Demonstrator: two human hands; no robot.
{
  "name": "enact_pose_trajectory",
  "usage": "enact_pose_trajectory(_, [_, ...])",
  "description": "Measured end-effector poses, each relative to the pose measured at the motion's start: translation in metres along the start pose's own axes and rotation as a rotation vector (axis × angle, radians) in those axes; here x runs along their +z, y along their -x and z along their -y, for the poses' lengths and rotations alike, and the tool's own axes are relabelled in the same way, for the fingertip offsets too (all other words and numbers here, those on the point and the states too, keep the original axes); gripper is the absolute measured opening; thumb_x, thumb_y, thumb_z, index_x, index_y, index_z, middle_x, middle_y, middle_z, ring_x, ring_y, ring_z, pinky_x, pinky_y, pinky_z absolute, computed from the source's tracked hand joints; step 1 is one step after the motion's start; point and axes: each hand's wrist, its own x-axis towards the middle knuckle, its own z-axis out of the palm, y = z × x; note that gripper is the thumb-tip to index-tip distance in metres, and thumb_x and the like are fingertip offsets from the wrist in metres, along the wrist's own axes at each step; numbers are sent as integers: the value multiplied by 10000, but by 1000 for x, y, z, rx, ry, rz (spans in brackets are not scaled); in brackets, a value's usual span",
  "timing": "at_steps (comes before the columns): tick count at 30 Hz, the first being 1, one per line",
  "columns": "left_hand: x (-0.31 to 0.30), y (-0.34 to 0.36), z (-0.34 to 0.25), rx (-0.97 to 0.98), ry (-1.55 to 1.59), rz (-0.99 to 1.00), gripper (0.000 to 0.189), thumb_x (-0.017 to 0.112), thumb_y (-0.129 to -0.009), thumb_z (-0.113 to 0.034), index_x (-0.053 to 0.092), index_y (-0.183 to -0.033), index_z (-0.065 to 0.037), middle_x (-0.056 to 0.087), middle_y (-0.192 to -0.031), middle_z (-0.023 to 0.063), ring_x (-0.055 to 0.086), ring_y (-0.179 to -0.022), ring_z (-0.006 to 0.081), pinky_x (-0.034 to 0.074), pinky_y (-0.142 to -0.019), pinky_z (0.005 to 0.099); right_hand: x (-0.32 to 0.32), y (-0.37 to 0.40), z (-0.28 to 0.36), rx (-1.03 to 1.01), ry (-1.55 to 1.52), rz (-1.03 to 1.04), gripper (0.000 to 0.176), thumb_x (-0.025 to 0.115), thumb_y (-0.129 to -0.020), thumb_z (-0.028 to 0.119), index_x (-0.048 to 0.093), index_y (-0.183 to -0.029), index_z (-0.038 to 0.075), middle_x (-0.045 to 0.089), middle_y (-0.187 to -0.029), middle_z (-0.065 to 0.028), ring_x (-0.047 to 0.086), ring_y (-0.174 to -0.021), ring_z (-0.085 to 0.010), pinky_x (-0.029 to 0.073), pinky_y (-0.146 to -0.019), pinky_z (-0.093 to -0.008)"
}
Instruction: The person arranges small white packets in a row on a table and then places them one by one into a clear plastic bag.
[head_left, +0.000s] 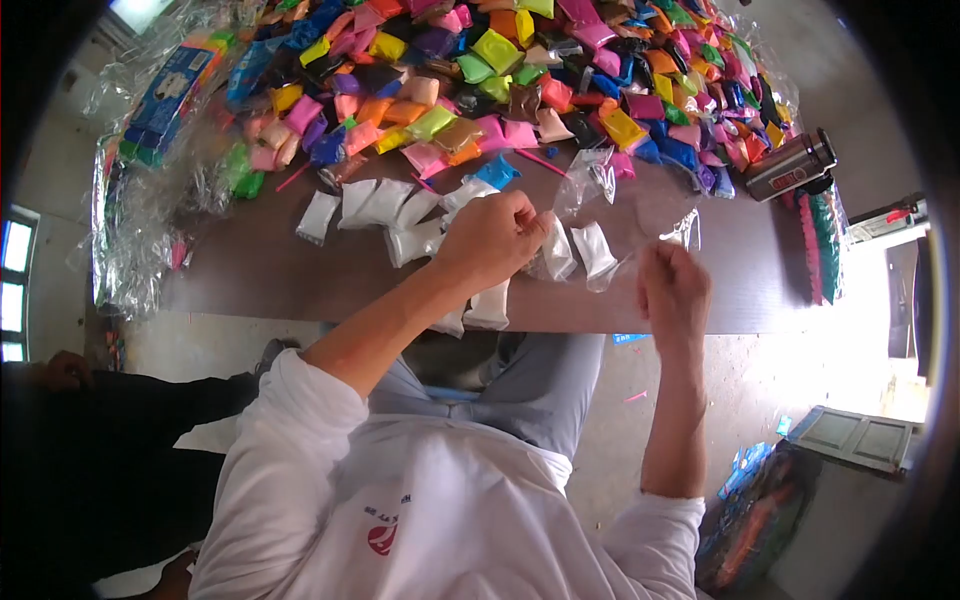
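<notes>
My left hand (492, 238) is closed in a pinch above the table, with its fingertips right beside a white packet (556, 248). What it holds, if anything, is hidden. To the right, my right hand (676, 290) is curled closed around clear plastic film (686, 228), which sticks up above the fist. Between the hands lies another white packet (596, 250) with clear plastic around it. Several more white packets (375, 204) lie to the left of my left hand and under that forearm. A blue packet (497, 172) lies just beyond the left hand.
A big heap of colourful small packets (495, 50) covers the far side of the brown table (250, 275). Crumpled clear plastic (160, 240) hangs over the left edge. A metal flask (790, 168) lies at the right. A person in dark clothes (100, 470) sits at my left.
</notes>
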Motion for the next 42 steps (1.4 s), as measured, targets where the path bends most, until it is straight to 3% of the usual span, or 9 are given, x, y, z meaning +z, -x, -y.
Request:
enact_pose_trajectory(4, [-15,12,4,55,146,-84,312,593,-871,-289,606,-815,18,589,-641,95,547,-577,158,440,-566,303,43,46,-20,14,68,172,133,645,-796,126,626,-825,-2,616,-649,-130,627,-622,-201,484,-592,-345])
enact_pose_trajectory(12, [-45,78,60,-142,100,-184,325,569,-898,-276,586,-785,28,492,-565,50,444,-551,80,381,-514,274,113,62,-4,-136,539,69,319,656,-805,348,577,-824,40,625,-790,-142,621,-724,-343,469,-629,-446])
enact_pose_trajectory(17, [-31,109,88,-183,-19,-233,333,592,-889,-312,592,-800,9,559,-592,80,531,-552,129,422,-520,284,135,65,-6,-160,514,-48,340,691,-769,354,629,-882,39,624,-937,-120,616,-824,-309,449,-711,-423])
enact_pose_trajectory(23, [-27,105,74,-187,-112,-111,300,609,-866,-330,605,-818,-34,616,-634,102,617,-577,241,470,-548,352,125,62,-14,89,359,36,301,666,-779,322,615,-852,35,602,-773,-127,594,-726,-325,455,-652,-418])
enact_pose_trajectory(25, [-25,104,75,-157,-120,-122,291,593,-863,-338,598,-779,-59,612,-609,114,619,-602,330,480,-572,432,120,66,-27,232,-169,119,272,668,-778,285,609,-820,24,609,-743,-128,588,-678,-316,451,-615,-391])
enact_pose_trajectory(33, [-6,101,68,-87,-125,-74,264,508,-890,-228,571,-751,-13,592,-666,212,577,-672,435,447,-609,510,153,83,-1,48,72,-37,322,686,-791,294,582,-830,-8,608,-745,-126,588,-661,-288,459,-621,-376])
enact_pose_trajectory(35, [-4,102,73,-89,-78,-70,267,492,-894,-210,564,-744,-1,586,-672,224,567,-678,447,440,-607,515,153,84,-3,97,-4,-37,301,715,-787,237,604,-893,-22,630,-747,-110,600,-682,-180,477,-659,-315])
enact_pose_trajectory(41, [5,103,59,-364,288,100,337,444,-946,-233,535,-741,19,574,-606,183,592,-512,316,443,-501,422,149,86,-9,174,-330,-108,253,708,-760,185,572,-842,-12,606,-765,-84,568,-711,-157,458,-653,-301])
enact_pose_trajectory(42, [10,104,57,-342,363,88,340,415,-969,-236,528,-768,14,535,-567,105,534,-468,206,404,-443,346,148,86,-13,173,-331,-113,253,708,-760,185,572,-842,-12,606,-765,-84,568,-711,-157,458,-653,-301])
